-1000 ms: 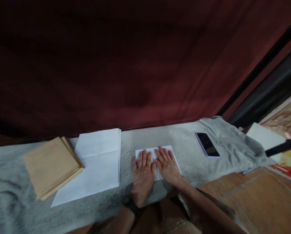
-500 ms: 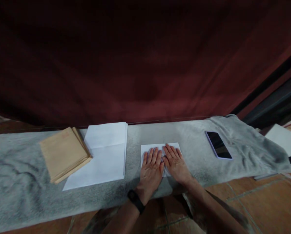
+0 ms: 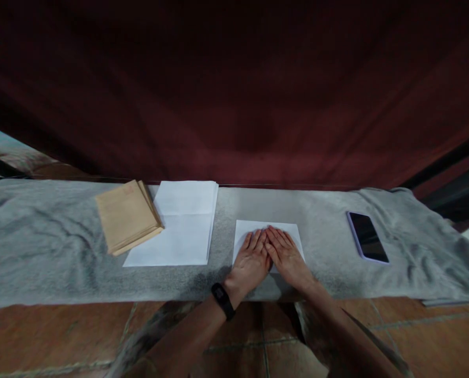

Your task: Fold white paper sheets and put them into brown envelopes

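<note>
A folded white sheet of paper (image 3: 241, 229) lies flat on a grey cloth in front of me. My left hand (image 3: 251, 261) rests on its left part, palm down with the fingers stretched out. Beside it my right hand (image 3: 287, 258) presses flat on the right part, fingers extended. Both hands touch at the fingertips and thumbs near the sheet's middle and cover much of it. A dark band sits on my left wrist.
To the left lies a stack of white paper (image 3: 183, 239), with brown envelopes (image 3: 126, 215) overlapping its left side. A phone in a purple case (image 3: 367, 237) is on the right. The grey cloth (image 3: 61, 273) covers a narrow bench; a dark red curtain (image 3: 234, 105) hangs behind.
My hands have drawn together toward the middle of the folded sheet, still flat on it. The view has shifted and levelled slightly; the other objects stay in place.
</note>
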`<state>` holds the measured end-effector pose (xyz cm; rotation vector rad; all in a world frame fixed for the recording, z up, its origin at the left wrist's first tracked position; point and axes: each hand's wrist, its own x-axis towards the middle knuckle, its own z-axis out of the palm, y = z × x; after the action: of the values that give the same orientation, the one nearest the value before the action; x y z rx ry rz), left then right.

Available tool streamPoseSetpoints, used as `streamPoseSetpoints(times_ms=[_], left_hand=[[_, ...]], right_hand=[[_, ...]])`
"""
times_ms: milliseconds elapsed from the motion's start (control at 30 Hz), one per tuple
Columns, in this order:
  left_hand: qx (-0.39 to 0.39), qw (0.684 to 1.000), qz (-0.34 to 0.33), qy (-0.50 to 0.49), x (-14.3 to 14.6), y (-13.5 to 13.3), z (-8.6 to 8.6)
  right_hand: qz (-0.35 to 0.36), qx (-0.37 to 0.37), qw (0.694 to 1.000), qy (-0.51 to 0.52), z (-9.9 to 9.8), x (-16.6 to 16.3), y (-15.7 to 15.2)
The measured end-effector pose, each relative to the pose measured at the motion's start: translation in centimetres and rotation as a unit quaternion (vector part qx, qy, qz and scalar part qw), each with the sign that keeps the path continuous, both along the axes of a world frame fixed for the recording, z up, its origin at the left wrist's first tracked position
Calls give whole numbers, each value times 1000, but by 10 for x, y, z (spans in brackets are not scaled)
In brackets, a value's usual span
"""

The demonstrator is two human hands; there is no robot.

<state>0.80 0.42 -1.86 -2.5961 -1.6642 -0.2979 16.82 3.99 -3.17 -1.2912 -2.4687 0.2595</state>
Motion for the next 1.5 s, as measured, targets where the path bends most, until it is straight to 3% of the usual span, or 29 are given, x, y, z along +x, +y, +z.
streamPoseSetpoints(times_ms=[400,600,967,1500], left_hand=[[2,999,12,-50,0,-2,-10],[4,998,16,-68,-7,-6,-7],[16,991,119,-51,-25,-1,-5],[27,988,146,-34,-23,-2,-6]], right_hand=[[-37,16,998,-54,-3,1,11],[-53,29,995,-81,1,1,13],[-79,52,991,-97,0,5,11],[-179,73,979,-63,-6,14,11]])
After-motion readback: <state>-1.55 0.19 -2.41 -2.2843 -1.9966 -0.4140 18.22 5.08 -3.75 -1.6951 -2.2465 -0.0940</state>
